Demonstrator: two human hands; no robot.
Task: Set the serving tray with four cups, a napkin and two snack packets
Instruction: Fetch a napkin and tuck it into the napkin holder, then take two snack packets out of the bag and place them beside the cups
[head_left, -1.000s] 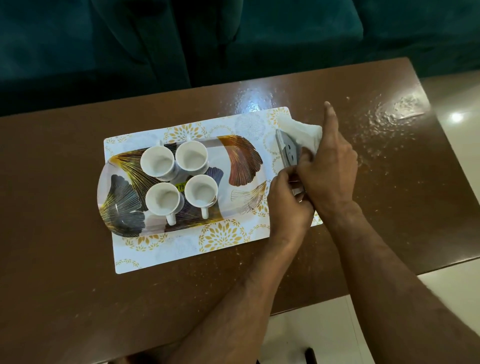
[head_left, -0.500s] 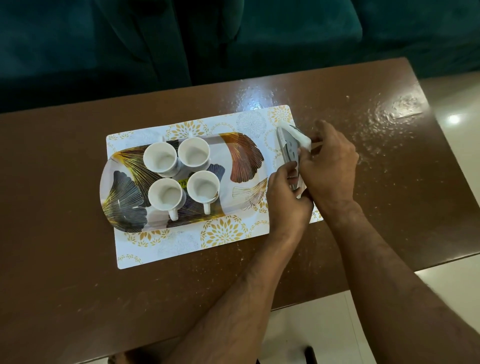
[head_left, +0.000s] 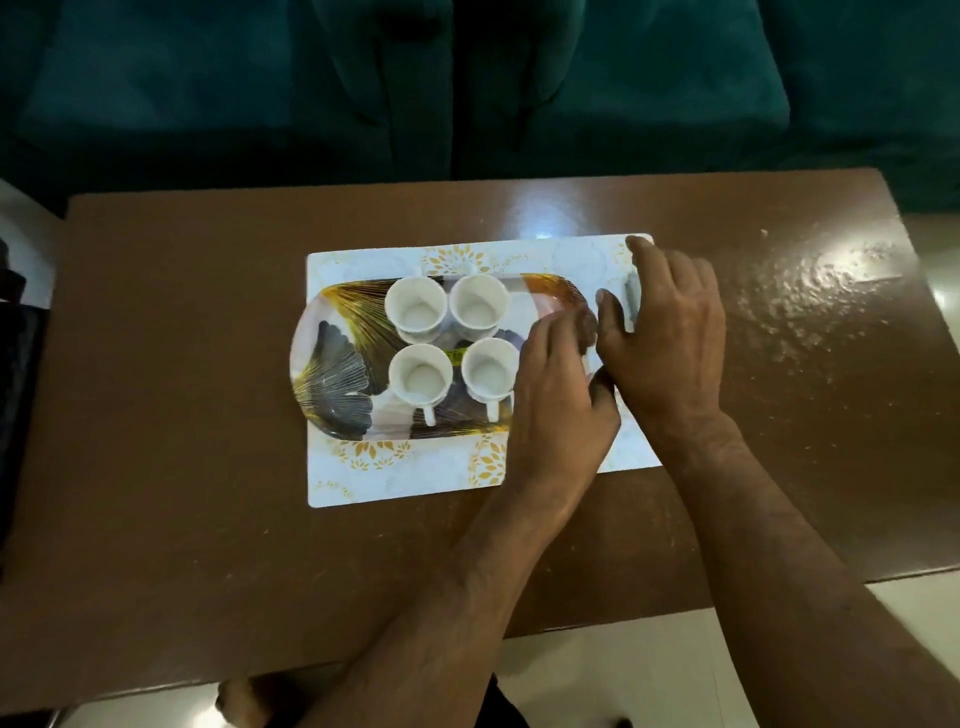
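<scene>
Sofa (head_left: 467, 78): dark teal upholstery along the far edge of the table.
Table (head_left: 208, 519): glossy brown top, long side facing the camera; lamp glare on its far right part.
Placemat (head_left: 415, 478): white rectangle with gold floral print, lying flat near the table's centre.
Serving tray (head_left: 332, 364): oval, printed with gold and dark fan-shaped leaves; it rests on the placemat, its right end hidden under the hands.
Right hand (head_left: 670, 343): palm down over the placemat's far right part, fingers extended and slightly bent; whether they pinch anything cannot be told.
Left hand (head_left: 561, 405): palm down over the tray's right end, fingers loosely curved, thumb touching the right hand; a grip cannot be confirmed.
Cups (head_left: 452, 343): four white cups, upright, mouths open upward, grouped two by two on the tray's middle; the near pair's handles point toward the camera.
Packet (head_left: 632, 296): a grey, blurred sliver showing between the right hand's thumb and forefinger, over the placemat just beyond the tray's right end; its identity is uncertain.
</scene>
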